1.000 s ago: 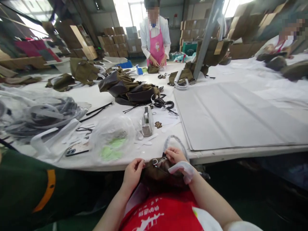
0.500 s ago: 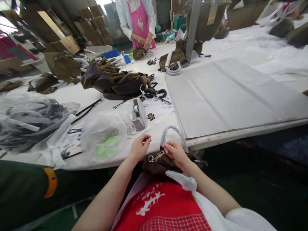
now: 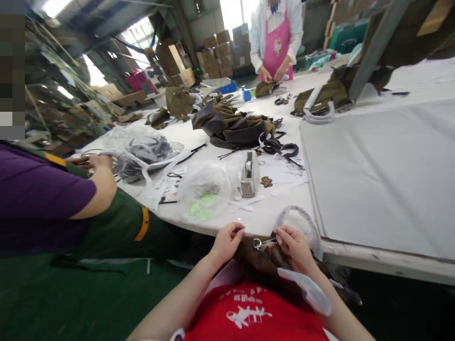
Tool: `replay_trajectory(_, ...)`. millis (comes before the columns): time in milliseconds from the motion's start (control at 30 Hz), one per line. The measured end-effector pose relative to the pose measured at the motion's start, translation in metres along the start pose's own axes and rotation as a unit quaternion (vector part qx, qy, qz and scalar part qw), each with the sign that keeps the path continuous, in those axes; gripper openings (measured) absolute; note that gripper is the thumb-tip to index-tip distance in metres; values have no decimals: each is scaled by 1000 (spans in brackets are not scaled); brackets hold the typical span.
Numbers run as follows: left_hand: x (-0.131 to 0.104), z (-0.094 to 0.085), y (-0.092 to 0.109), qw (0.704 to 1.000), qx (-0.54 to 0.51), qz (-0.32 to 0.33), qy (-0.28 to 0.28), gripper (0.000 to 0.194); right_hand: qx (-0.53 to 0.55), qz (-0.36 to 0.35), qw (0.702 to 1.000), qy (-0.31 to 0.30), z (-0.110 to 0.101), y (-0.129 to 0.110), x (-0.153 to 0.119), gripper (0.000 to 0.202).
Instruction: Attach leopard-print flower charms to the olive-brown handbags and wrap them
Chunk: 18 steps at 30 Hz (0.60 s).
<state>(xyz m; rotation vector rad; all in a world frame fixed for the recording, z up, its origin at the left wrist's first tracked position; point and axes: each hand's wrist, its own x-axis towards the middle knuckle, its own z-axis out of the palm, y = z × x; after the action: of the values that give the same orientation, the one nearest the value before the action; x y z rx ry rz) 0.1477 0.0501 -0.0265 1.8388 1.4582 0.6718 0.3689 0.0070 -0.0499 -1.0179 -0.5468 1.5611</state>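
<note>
A dark olive-brown handbag [image 3: 265,260] rests against my red apron at the table's edge. Its wrapped handle [image 3: 310,221] arches up onto the tabletop, and a silver ring [image 3: 257,243] shows at its near left side. My right hand [image 3: 296,247] is closed in a pinch on the bag near the foot of the handle. To the left of the ring, my left hand [image 3: 227,244] is raised at the table edge with thumb and fingertips pressed together. Whatever lies between those fingertips is too small to name.
A tape dispenser [image 3: 250,175], a flower-shaped charm [image 3: 266,182] and a plastic bag with green pieces [image 3: 203,201] lie ahead. Brown bags [image 3: 234,125] are heaped beyond. A co-worker's purple sleeve [image 3: 46,194] is at left; a person in a pink apron [image 3: 276,45] stands opposite.
My view has swung left, so the table's things appear farther right. A co-worker in purple has come into view at left. My hands keep nearly the same pinched poses by the handbag.
</note>
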Motion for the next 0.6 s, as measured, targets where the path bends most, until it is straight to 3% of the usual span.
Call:
replay_trajectory(267, -4, -11, -14, 998, -22, -26, 45, 19, -22, 11, 1000, 15, 0, 7, -1, 42)
replay_trajectory(600, -3, -2, -13, 998, -61, -8, 9, 20, -65, -49, 996, 36, 1, -4, 21, 49)
